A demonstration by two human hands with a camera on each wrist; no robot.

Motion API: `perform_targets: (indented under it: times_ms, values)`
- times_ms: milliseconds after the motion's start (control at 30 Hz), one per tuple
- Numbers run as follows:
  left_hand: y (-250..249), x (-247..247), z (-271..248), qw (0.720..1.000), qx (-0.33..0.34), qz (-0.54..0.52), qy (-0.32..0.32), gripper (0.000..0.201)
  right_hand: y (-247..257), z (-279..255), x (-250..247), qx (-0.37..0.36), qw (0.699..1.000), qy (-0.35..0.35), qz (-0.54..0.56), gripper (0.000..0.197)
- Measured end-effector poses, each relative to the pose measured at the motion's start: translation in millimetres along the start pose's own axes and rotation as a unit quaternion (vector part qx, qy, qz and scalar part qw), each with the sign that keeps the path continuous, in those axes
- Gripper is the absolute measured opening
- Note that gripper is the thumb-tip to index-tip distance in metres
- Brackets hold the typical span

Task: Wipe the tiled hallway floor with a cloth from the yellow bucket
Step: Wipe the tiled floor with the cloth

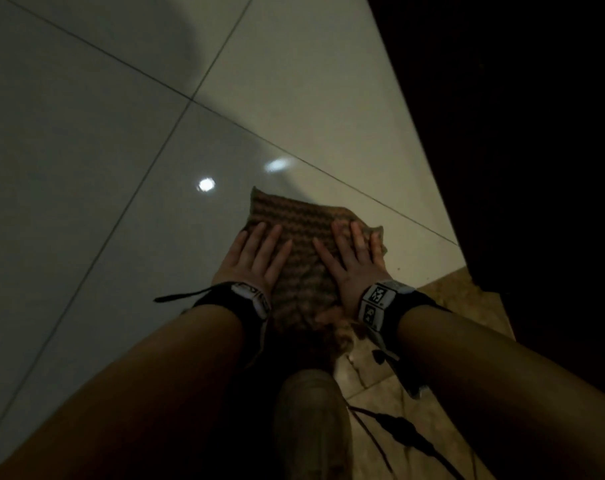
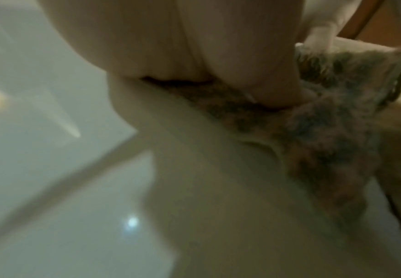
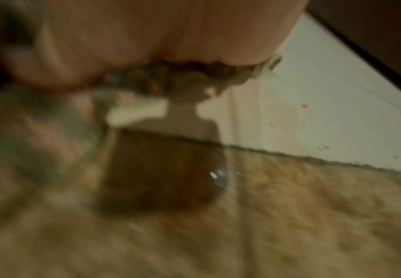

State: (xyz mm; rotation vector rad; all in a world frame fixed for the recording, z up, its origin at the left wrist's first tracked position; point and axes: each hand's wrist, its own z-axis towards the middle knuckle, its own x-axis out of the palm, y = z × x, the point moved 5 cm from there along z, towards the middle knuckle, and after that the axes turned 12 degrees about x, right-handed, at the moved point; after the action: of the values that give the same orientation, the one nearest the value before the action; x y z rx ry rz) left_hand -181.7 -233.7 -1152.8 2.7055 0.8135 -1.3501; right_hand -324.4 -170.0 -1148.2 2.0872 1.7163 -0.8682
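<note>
One cloth (image 1: 296, 233) is in view, with two hands on it and no bucket in any of the three views. The cloth lies flat on the pale tiled floor (image 1: 86, 150), its far corner pointing away from the person and its near end bunched between the two wrists. The left hand (image 1: 252, 259) rests palm down on the left part of the cloth, fingers straight and slightly spread, grasping nothing. The right hand (image 1: 354, 258) lies likewise on the right part of the cloth, fingers extended and flat, also grasping nothing; its outer fingers reach the cloth's right edge. Both forearms run straight forward from the bottom of the head view, each carrying one dark wrist strap; the right strap (image 1: 380, 301) bears black-and-white marker squares. The cloth is woven in alternating brown and tan stripes, and the left wrist view shows its surface as fuzzy and mottled (image 2: 325, 135), though blurred. Grout lines cross the floor beyond the cloth, and two bright light reflections sit on the glossy tile just past its far corner. To the right of the cloth stands a dark surface (image 1: 519, 133). Behind the cloth's near right side the flooring changes to brown mottled tile (image 1: 460, 299). One dark cable (image 1: 405, 431) trails across that brown tile.
</note>
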Motion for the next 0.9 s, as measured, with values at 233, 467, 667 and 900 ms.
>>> perform_targets:
  times_ms: [233,467,667,900]
  values:
    - [-0.6,-3.9,-3.2,1.000,0.017,-0.012,0.003,0.118,8.5,-22.7,4.2,0.035,0.996,-0.062,0.059,0.101]
    - [-2.4,-9.6,-2.4,1.000,0.018,-0.016,0.003,0.119,14.9,-16.7,-0.1,0.002,0.996,-0.050,0.076,0.100]
    - [-8.5,-0.3,-1.2,0.999,0.018,-0.021,0.031,0.110,7.5,-10.7,10.9,0.007,1.000,-0.017,0.025,0.113]
    - [-45.6,0.8,6.9,0.997,0.042,0.053,0.048,0.100,-16.5,-22.3,42.2,0.060,0.996,0.001,0.071,0.111]
